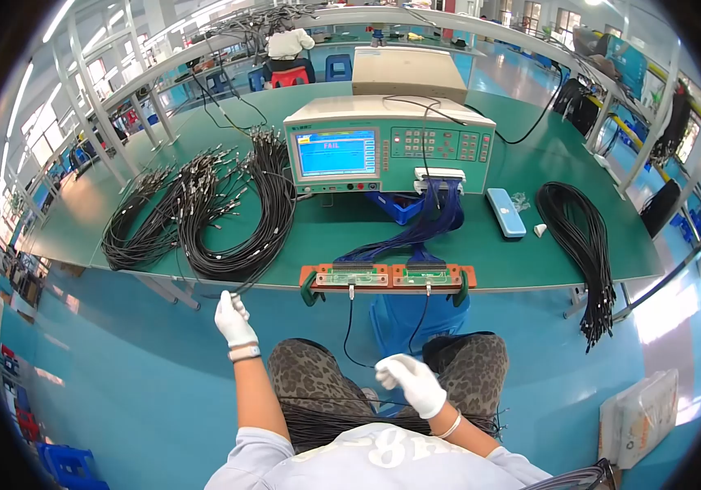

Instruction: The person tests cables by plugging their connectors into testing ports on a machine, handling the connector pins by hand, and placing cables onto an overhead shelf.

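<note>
My left hand [234, 319], in a white glove, is raised beside the table's front edge, its fingers closed at a thin black cable below the left cable bundles [240, 245]. My right hand [412, 382], also gloved, is over my lap with curled fingers; what they hold, if anything, is too small to tell. Black cables [326, 425] lie across my lap. Two short cables hang from the orange test fixture [388, 278] at the table edge. Behind it stands the green tester [391, 147], its screen showing FAIL, with blue-violet ribbon wires running down to the fixture.
A light blue case [506, 214] and another black cable bundle [583, 245] lie on the right of the green table [318, 237]. A blue stool [416, 322] stands under the front edge. A person [289, 45] sits farther back. Plastic-wrapped packages [640, 416] are at lower right.
</note>
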### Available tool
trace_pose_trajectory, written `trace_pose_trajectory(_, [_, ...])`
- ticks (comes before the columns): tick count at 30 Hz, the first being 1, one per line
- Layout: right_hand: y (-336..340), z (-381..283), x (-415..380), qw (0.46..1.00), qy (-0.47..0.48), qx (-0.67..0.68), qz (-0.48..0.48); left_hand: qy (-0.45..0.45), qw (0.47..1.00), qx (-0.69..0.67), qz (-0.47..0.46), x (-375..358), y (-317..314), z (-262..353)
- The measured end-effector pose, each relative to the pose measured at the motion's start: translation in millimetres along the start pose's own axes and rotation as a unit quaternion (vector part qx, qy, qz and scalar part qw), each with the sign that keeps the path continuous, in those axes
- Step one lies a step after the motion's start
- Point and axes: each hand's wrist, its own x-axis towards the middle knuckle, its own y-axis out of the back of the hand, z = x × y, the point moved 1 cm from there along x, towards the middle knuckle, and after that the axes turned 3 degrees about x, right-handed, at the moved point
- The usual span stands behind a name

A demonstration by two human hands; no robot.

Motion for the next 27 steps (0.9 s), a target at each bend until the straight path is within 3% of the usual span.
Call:
trace_pose_trajectory(1, [-5.4,1.1,-0.2,0.998,-0.039,-0.011,-0.043,0.007,0.999,-0.038,0.006,-14.7,0.3,4.8])
trace_pose_trajectory(2, [-6.6,9.4,4.5,0.999,-0.035,-0.008,-0.041,0.021,0.994,-0.099,-0.050,-33.3,0.4,15.0])
trace_pose_trajectory(4, [-7.7,37.0,21.7,0.947,-0.129,0.254,-0.148,0.078,0.964,-0.225,-0.115,-82.9,-12.5,33.0])
trace_pose_trajectory(5, [-14.2,40.4,30.4,0.937,-0.110,0.283,-0.175,0.077,0.948,-0.226,-0.210,-112.3,-20.1,42.5])
trace_pose_trajectory(7, [-34.5,22.5,37.1,0.924,-0.093,0.313,-0.199,0.085,0.903,-0.199,-0.372,-159.2,-22.3,43.9])
trace_pose_trajectory(9, [-52.2,-16.0,33.0,0.871,-0.020,0.420,-0.253,0.056,0.843,-0.065,-0.530,-177.3,-13.0,41.5])
trace_pose_trajectory(11, [-42.2,-34.4,37.3,0.838,0.022,0.468,-0.278,-0.063,0.832,-0.004,-0.551,-177.2,-13.4,48.1])
trace_pose_trajectory(12, [-38.9,-51.5,35.8,0.793,0.093,0.494,-0.344,-0.055,0.835,0.000,-0.548,-178.3,-16.6,57.6])
trace_pose_trajectory(14, [-25.3,-79.9,15.1,0.771,0.163,0.517,-0.335,0.009,0.908,-0.185,-0.375,-173.9,-21.2,79.3])
trace_pose_trajectory(15, [-17.3,-96.1,3.9,0.777,0.229,0.484,-0.330,0.050,0.894,-0.274,-0.352,-161.3,-14.0,88.4])
trace_pose_trajectory(16, [-4.8,-109.3,-4.5,0.781,0.292,0.449,-0.321,0.087,0.880,-0.390,-0.257,-157.4,-13.2,103.1])
trace_pose_trajectory(18, [42.8,-122.9,-15.5,0.702,0.335,0.408,-0.477,0.076,0.818,-0.459,-0.337,-133.7,1.9,127.6])
trace_pose_trajectory(19, [57.9,-125.5,-30.7,0.710,0.376,0.430,-0.411,0.089,0.750,-0.503,-0.420,-120.0,8.6,137.3])
trace_pose_trajectory(21, [79.0,-135.0,-56.6,0.767,0.404,0.388,-0.314,0.081,0.809,-0.455,-0.364,-110.4,20.8,152.4])
trace_pose_trajectory(25, [129.1,-132.4,-90.3,0.764,0.450,0.399,-0.232,0.126,0.837,-0.441,-0.297,-72.9,63.6,150.5])
trace_pose_trajectory(27, [156.1,-126.9,-107.0,0.777,0.443,0.442,-0.069,0.117,0.882,-0.416,-0.186,-59.9,92.4,144.8])
